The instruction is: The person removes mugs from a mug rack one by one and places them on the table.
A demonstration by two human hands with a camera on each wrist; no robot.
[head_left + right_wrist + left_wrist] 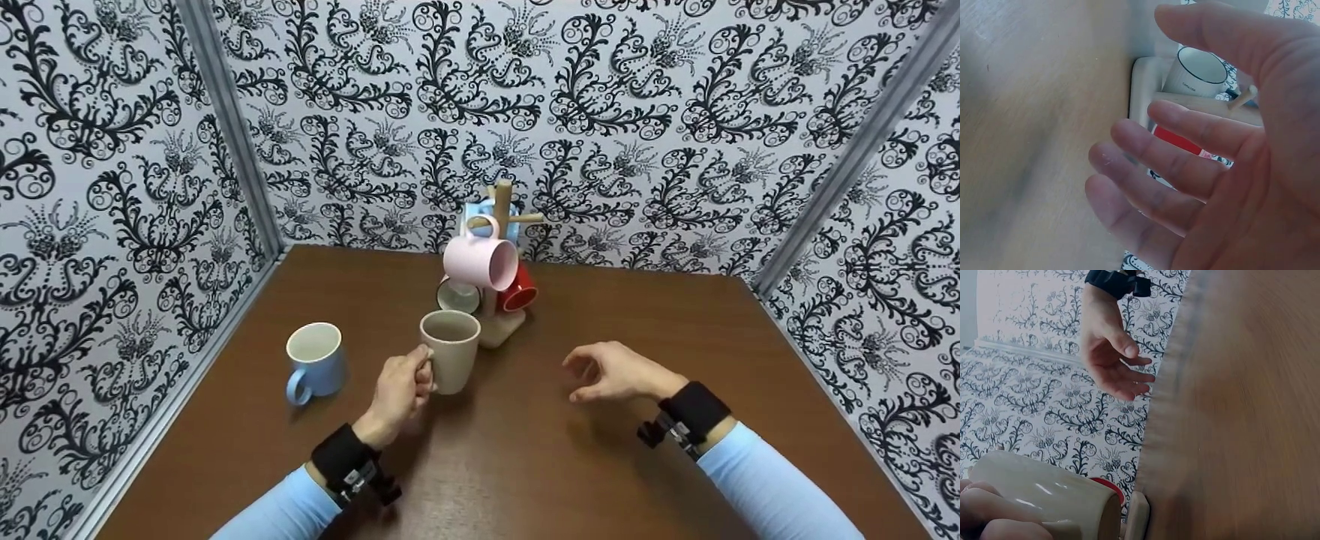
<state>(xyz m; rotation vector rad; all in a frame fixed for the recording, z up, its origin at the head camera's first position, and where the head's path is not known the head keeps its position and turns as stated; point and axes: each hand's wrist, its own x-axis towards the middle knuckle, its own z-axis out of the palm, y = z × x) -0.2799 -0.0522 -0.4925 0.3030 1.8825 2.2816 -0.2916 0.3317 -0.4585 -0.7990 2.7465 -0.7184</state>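
Note:
My left hand (397, 390) grips a beige mug (451, 364) by its handle and holds it upright, mouth up, just in front of a wooden mug tree (502, 196). In the left wrist view the underside of this mug shows above the tabletop. To the right, my right hand (619, 373) hovers over the table with nothing in it. Its fingers (1157, 169) are loosely bent and spread in the right wrist view. On the tree hang a pink mug (472, 259), a red mug (517, 296), a white mug with a dark rim (457, 296) and, partly hidden, a light blue one (480, 214).
A blue mug (326, 371), white inside, stands upright on the brown table (637, 465) left of my left hand, handle toward me. Patterned wall panels (600, 112) enclose the back and both sides. Pegs (529, 218) stick out of the tree's post.

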